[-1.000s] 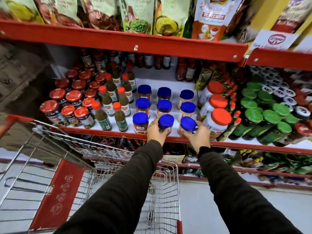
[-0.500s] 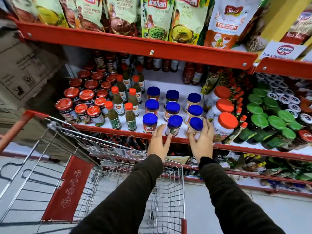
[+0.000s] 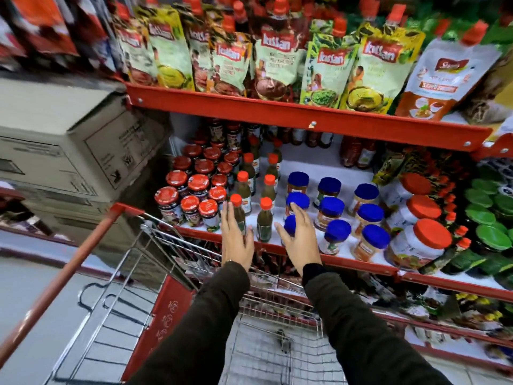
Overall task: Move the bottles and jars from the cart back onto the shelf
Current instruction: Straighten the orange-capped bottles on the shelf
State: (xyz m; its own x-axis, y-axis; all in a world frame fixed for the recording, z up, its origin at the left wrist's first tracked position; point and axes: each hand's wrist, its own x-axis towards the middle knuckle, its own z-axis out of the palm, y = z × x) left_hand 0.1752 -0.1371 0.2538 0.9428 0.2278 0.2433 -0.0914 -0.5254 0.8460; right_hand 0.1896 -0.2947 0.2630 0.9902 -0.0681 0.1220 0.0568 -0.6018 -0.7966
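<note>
While both hands hover empty, fingers spread, at the red metal shelf, the left hand sits before a green orange-capped bottle and the right hand before a blue-lidded jar; the wire cart basket shows nothing, so restocking looks nearly finished.

Blue-lidded jars upright in rows on shelf; cart empty.

Stand-up sauce pouches with red caps fill the row above. To the left stand stacked cardboard boxes, and pale floor tiles lie below them.
</note>
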